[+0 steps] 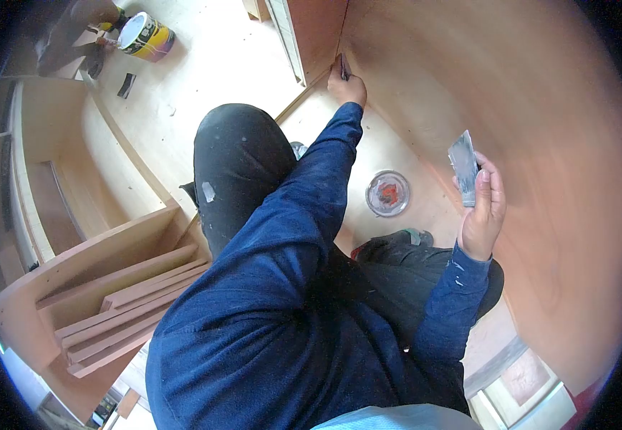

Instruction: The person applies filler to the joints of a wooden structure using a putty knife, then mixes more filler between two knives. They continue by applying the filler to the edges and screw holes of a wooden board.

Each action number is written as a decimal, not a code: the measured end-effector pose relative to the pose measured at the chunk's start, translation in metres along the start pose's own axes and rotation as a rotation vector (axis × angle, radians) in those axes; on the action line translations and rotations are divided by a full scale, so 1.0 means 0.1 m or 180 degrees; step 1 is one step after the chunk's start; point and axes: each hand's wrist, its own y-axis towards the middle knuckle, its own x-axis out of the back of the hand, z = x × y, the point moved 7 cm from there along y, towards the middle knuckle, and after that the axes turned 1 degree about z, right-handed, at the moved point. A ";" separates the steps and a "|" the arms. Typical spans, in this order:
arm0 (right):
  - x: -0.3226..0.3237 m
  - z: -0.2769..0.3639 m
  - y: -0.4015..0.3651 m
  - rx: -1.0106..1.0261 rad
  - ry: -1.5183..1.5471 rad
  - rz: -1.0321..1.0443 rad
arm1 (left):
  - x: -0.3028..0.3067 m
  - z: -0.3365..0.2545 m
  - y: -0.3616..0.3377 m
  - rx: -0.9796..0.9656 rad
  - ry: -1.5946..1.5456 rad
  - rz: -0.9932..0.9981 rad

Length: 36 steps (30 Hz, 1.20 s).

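My left hand (348, 87) reaches forward, closed on a small dark flat scraper (344, 67). The scraper is at the corner where an upright panel meets the wooden wall. Closer to my body, my right hand (483, 215) is raised, palm partly turned to me, with its fingers around a putty knife (464, 166). Grey-white smears cover the putty knife's wide blade, which points up and stands apart from the wall. Between my two arms, a round clear dish (388, 193) with reddish-orange paste in it lies on the floor.
A curved wooden wall (540, 165) rises on my right. An upright panel (314, 36) stands ahead. At the upper left are a yellow and black bucket (150, 39), a dark flat piece (127, 86) and part of a person. Stacked boards (132, 308) lie in a wooden frame at left.
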 end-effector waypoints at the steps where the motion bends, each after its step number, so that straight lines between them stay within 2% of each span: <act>1: 0.00 0.01 -0.01 -0.0011 0.0003 0.0015 | 0.00 0.01 0.01 0.0047 0.0018 -0.0063; 3: 0.01 0.01 -0.02 -0.0030 -0.0011 0.0048 | 0.01 -0.02 0.00 0.0115 0.0036 -0.0141; 6: 0.02 0.00 -0.03 -0.0007 -0.0040 0.0074 | -0.04 -0.11 0.00 0.0119 0.0127 0.0002; 9: 0.02 0.03 -0.05 -0.0004 -0.0114 0.0037 | -0.11 -0.05 0.05 0.0387 -0.0140 0.0200; 11: 0.00 0.08 -0.06 0.0006 -0.0104 -0.0043 | 0.00 -0.31 0.00 -0.0007 -0.0346 -0.0026; 14: 0.02 0.04 -0.05 0.0017 -0.0162 0.0070 | -0.21 0.10 0.24 0.0057 -0.0678 0.0218; 17: 0.02 0.04 -0.06 -0.0021 -0.0161 0.0083 | -0.07 -0.28 0.09 0.0375 -0.0585 0.0369; 18: 0.01 0.03 -0.06 -0.0026 -0.0156 0.0081 | -0.09 -0.23 0.06 0.0374 -0.0578 0.0371; 20: -0.01 0.05 -0.06 0.0037 -0.0271 0.0099 | -0.11 -0.22 0.00 -0.0035 -0.0651 0.0430; 27: -0.14 0.07 -0.02 0.0194 -0.0307 0.0298 | -0.12 0.07 0.10 -0.0297 -0.0621 0.0795; 30: -0.14 0.02 0.05 -0.0005 -0.0011 0.0210 | -0.08 0.35 -0.01 0.1048 -0.0587 0.1007; 31: -0.13 -0.04 0.09 0.0143 -0.0124 0.0250 | -0.04 0.39 -0.06 0.1010 -0.0606 0.1028; 33: -0.12 -0.10 0.14 0.0324 -0.0215 0.0265 | 0.04 0.68 -0.23 0.1669 -0.0887 0.1262; 35: -0.14 -0.09 0.17 0.0475 -0.0435 0.0247 | 0.06 0.84 -0.38 0.1386 -0.0050 0.1496; 36: -0.15 -0.08 0.18 0.0505 -0.0440 0.0235 | 0.12 0.78 -0.43 0.1365 -0.0073 0.1505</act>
